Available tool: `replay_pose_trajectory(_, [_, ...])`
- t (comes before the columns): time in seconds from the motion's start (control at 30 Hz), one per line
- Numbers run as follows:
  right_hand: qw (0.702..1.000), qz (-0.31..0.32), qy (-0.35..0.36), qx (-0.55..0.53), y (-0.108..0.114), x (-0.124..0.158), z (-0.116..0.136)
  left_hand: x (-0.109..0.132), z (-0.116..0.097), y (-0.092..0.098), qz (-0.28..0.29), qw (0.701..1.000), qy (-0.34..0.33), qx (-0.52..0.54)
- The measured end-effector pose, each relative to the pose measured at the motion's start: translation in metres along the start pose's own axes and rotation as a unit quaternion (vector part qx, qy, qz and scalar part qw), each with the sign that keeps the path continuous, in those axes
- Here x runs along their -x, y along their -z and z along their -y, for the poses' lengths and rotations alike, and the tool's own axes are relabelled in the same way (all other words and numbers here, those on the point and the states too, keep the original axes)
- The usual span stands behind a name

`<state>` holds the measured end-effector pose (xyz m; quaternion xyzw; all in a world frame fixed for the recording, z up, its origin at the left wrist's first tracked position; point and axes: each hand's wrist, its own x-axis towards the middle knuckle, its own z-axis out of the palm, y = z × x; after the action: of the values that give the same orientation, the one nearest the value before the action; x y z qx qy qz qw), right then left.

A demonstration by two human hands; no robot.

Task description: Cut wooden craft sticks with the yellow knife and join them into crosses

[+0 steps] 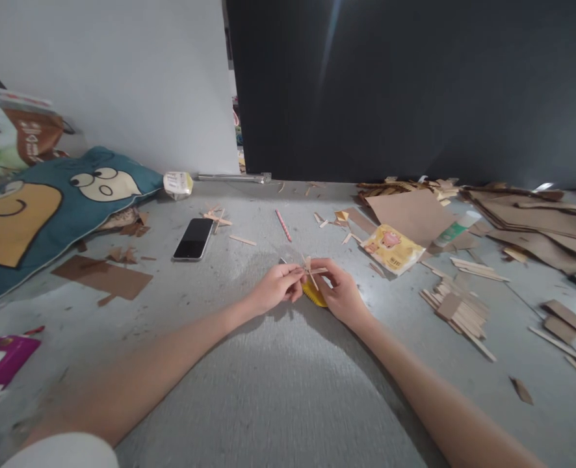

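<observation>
From where I stand, both hands meet over the middle of the grey surface [288, 396], forearms coming in from either side. Between the fingertips are a few thin, pale sticks [309, 275] crossing one another, held just above the surface. The left hand [274, 287] has its grip closed, thumb and forefinger pinched together at the near side of the crossing. The right hand [340, 291] has its grip curled round the other side, fingers on the sticks. Below them, partly hidden by the right hand, is a yellow disc [313, 294] with a toothed edge. A small grey tip shows by the left fingers; I can't tell what it belongs to.

Beyond the hands lies a pink straw [283, 225], with a phone [193, 239] over to the left, its screen dark, and a little star-like heap of sticks [218, 217] just beside it. Further left are a flat brown card [103, 277] and a teal cushion [97, 185] with cartoon faces; a purple object [9, 364] sits at the near left edge. On the right there's a yellow packet [394, 249], next to brown cardboard [407, 214] and a green-and-white tube [456, 229]. Nearer, a pile of flat sticks [463, 318] lies loosely fanned, with scraps scattered around it. A black panel [415, 84] stands behind everything.
</observation>
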<state>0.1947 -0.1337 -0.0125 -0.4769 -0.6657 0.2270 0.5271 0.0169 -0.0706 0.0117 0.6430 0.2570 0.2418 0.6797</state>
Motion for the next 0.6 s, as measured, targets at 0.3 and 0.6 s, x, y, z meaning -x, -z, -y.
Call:
replay_pose_trajectory(0.3, [1.0, 0.002, 0.013, 0.022, 0.003, 0.001, 0.007, 0.0, 0.008, -0.004, -0.036, 0.999, -0.009, -0.014])
replay_pose_trajectory(0.6, [0.999, 0.046, 0.015, -0.008, 0.009, 0.004, 0.006, 0.001, 0.003, -0.001, -0.023, 1.0, -0.011, -0.004])
